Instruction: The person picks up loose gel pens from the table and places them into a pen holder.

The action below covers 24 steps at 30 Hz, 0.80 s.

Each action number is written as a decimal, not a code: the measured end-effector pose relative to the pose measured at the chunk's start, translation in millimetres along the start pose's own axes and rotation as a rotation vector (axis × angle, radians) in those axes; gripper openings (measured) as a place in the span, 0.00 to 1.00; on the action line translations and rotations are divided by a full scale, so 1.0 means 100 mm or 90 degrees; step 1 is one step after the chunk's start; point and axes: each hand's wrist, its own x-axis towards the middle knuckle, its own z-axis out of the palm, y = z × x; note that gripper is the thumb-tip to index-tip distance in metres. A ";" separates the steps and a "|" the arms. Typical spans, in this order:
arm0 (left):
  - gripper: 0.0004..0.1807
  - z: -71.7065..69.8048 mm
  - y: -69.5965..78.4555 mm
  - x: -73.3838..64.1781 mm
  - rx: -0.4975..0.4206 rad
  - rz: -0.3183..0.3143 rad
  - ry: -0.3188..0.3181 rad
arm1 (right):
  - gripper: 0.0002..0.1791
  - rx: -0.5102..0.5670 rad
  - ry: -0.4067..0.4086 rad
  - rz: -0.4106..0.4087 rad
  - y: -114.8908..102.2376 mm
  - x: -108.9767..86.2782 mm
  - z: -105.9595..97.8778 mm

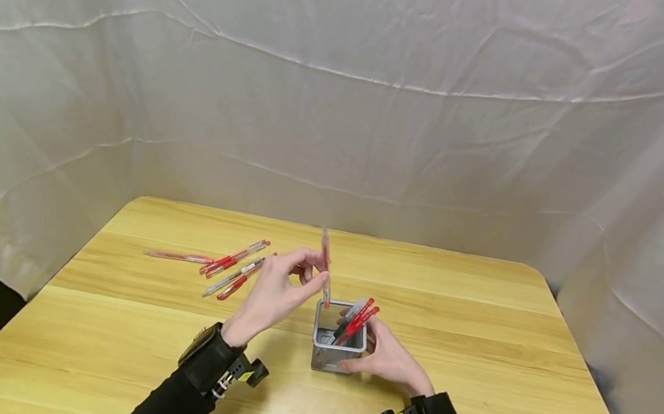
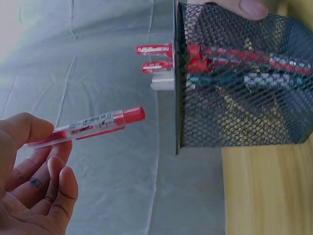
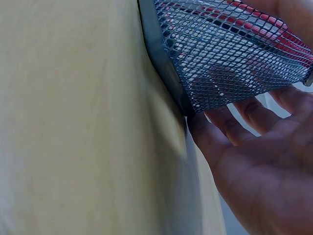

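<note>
My left hand pinches a clear-barrelled pen with a red end between thumb and fingers, nearly upright. Its red end points down, just above the back left of the rim of a square mesh pen holder. In the left wrist view a gap separates that pen from the holder's opening. My right hand grips the holder from its right side, thumb at the front and fingers behind. Inside lean two red-ended pens and one pale-ended pen with a dark grip.
Left of the holder, several pens lie on the wooden table: one clear pen by itself, a red pair, a pale pen and another red pen partly behind the left hand. A grey cloth hangs behind the table.
</note>
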 end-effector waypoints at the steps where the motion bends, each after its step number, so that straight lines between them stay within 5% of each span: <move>1: 0.07 0.01 0.00 -0.01 0.005 0.004 -0.005 | 0.44 0.002 0.000 0.001 0.00 0.00 0.00; 13: 0.07 0.22 -0.12 -0.13 0.091 0.017 -0.096 | 0.46 0.003 0.000 0.019 -0.01 -0.02 0.01; 18: 0.15 0.21 -0.13 -0.18 0.117 -0.002 -0.086 | 0.46 -0.008 -0.003 -0.001 0.01 -0.01 0.00; 24: 0.15 0.11 -0.22 -0.25 0.110 -0.085 -0.045 | 0.47 -0.012 0.000 -0.001 -0.02 -0.01 -0.01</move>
